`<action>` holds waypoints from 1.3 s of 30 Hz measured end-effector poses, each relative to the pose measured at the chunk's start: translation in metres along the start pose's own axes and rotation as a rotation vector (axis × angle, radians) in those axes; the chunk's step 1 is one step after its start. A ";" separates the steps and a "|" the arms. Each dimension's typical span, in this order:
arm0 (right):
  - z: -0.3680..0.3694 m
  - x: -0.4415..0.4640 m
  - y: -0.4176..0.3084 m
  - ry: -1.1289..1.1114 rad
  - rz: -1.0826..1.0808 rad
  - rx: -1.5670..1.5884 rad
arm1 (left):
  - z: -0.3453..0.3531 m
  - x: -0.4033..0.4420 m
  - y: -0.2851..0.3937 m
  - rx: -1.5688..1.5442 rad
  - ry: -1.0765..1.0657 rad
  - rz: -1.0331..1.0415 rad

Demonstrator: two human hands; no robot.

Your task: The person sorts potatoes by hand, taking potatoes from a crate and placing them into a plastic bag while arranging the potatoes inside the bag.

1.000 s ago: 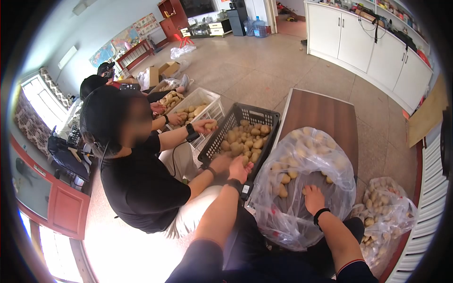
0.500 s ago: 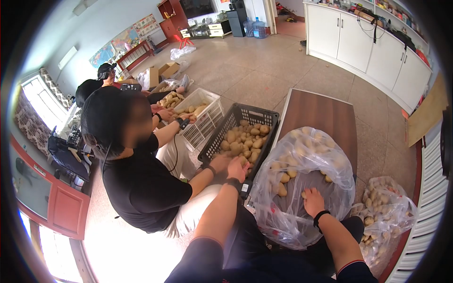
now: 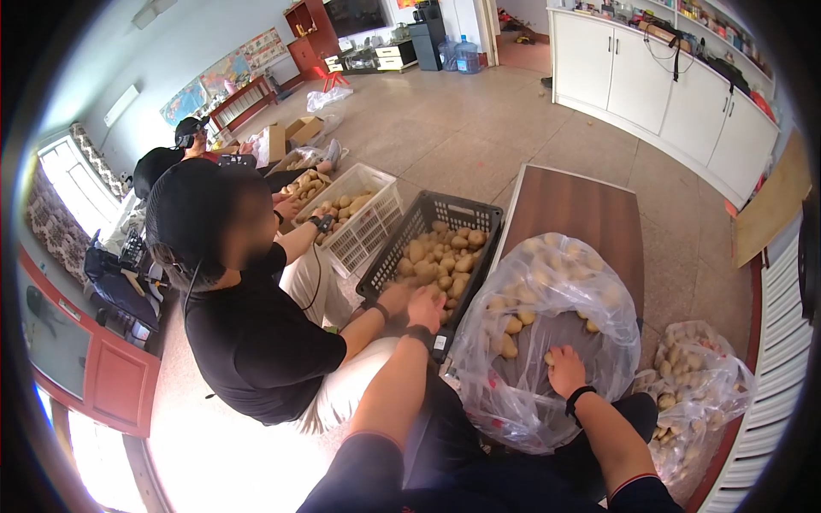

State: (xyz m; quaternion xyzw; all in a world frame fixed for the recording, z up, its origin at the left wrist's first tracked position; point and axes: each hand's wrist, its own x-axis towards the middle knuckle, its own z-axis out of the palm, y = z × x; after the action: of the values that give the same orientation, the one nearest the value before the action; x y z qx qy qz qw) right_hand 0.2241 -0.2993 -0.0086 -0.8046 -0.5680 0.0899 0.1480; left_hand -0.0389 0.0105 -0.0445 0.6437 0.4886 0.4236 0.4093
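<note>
My left hand is at the near end of the black crate, its fingers stretched over the potatoes inside. No potato shows in its grip. Inside the clear plastic bag, my right hand has its fingers closed on a potato. More potatoes lie along the bag's far and left sides, partly seen through the plastic. Close to my left hand, a co-worker's hand reaches into the same crate.
The bag rests on a brown wooden board. Another bag of potatoes lies on the floor at right. A co-worker sits close on my left. Beyond the black crate stands a white crate with potatoes.
My left hand has shifted slightly left and its fingers have spread away from a potato at their tips. My right hand has turned a little, keeping its potato.
</note>
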 end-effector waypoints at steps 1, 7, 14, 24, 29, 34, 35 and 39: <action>0.000 0.000 0.000 -0.006 0.002 0.012 | -0.001 0.002 -0.008 0.000 0.006 0.003; 0.002 -0.003 0.002 -0.017 -0.002 0.069 | -0.008 0.003 -0.006 0.418 -0.195 0.228; 0.019 -0.004 0.010 0.009 0.001 0.290 | 0.001 -0.019 0.092 -0.883 0.066 -0.586; -0.047 0.027 -0.047 -0.212 0.405 1.101 | 0.018 -0.029 0.116 -0.726 -0.178 -0.606; -0.050 0.047 -0.076 -0.198 0.298 1.174 | 0.020 -0.038 0.127 -0.616 -0.377 -0.574; -0.059 0.054 -0.100 -0.226 0.300 1.230 | 0.026 -0.045 0.137 -0.436 -0.542 -0.551; -0.060 0.054 -0.102 -0.241 0.292 1.234 | 0.027 -0.046 0.138 -0.427 -0.584 -0.558; -0.059 0.059 -0.103 -0.245 0.255 1.221 | 0.034 -0.050 0.139 -0.330 -0.723 -0.491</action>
State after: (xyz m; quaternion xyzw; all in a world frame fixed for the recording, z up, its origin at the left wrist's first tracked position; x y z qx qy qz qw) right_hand 0.1708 -0.2196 0.0836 -0.6205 -0.3267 0.5060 0.5022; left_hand 0.0245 -0.0685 0.0680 0.5416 0.3787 0.1347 0.7383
